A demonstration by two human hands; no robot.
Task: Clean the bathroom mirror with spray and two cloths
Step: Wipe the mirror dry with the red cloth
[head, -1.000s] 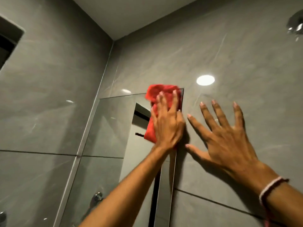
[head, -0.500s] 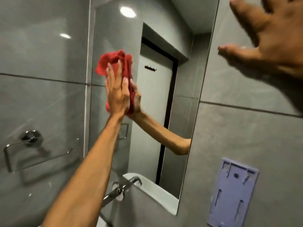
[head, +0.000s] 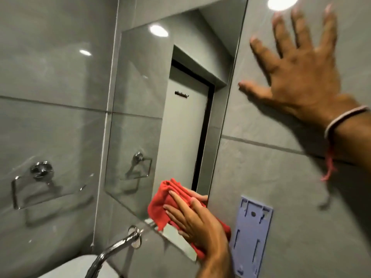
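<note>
Red folded cloth (head: 160,205) now at the bottom right corner of the frameless wall mirror (head: 140,97).
My left hand (head: 198,223) presses it flat, fingers straight. A second ago it was at the top corner, so this downward pass looks finished. My right hand (head: 301,73), empty with fingers spread, braces on the grey tile wall (head: 271,177) beside the mirror.

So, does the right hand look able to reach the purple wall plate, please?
Probably yes: the right hand lies open on bare tile above the purple wall plate, with nothing between them.
</note>
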